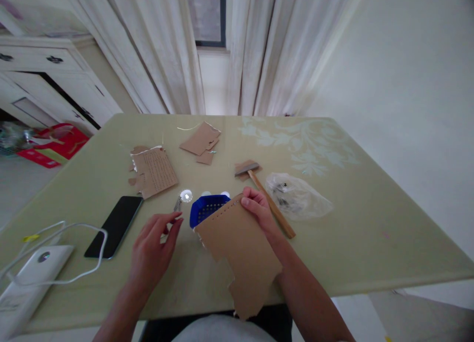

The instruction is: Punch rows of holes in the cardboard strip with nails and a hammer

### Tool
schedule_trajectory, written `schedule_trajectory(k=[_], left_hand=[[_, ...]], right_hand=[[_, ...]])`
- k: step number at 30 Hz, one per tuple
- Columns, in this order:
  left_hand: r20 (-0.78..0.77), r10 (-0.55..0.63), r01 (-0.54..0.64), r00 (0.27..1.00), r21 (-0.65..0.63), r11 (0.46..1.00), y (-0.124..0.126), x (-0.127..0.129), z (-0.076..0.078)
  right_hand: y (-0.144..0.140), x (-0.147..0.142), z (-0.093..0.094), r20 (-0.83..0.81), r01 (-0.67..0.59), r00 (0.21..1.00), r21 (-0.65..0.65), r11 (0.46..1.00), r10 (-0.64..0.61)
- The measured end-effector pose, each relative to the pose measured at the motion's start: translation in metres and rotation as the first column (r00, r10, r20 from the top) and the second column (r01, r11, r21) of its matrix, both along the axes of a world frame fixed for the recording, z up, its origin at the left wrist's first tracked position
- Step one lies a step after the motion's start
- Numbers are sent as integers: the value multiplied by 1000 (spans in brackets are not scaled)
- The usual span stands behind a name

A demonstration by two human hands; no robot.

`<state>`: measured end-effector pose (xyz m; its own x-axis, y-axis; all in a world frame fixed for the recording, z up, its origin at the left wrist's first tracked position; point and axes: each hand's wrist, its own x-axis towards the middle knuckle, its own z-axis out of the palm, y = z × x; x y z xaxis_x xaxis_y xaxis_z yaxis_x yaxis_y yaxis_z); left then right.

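Blue tray [194,214] partly hidden by cardbd [246,248]; stuff [284,194] in plastic bag [311,204] too blurry to ID.

The pale green table [370,233] carries a leafy white pattern in its far right part. At its left lie a white power bank [44,270] with a looped cable [88,274] and a dark phone [114,227]. Beyond the phone is a cardboard piece [158,173] full of small marks, with more cardboard scraps [200,138] farther back. A blue tray [195,209] sits near the middle, beside what look like thin nails [177,204]. To the right rest a wooden-handled hammer [272,202] and a clear plastic bag [303,198].
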<state>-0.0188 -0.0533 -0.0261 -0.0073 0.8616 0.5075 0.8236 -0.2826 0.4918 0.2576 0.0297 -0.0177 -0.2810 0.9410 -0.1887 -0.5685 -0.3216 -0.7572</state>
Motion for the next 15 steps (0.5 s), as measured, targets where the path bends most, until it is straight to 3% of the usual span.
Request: schedule_trajectory(k=[2,6,11,15], left_hand=[[-60,51,-61,997,-181,982,-15,-29,-10],[-69,90,-107,994,-318,942,-41,-65,-33],[-72,69,-90,995,-360,929,-44,-66,-49],[-190,35,-100,981,-343,934,-18,-64,-41]], right_hand=[[2,1,1,1,35,999,-4,999,-35],[0,4,8,7,49,999,8,999,-49],[-3,6,14,20,68,998,-2,998,-68],[0,4,13,42,64,997,7,998,-64]])
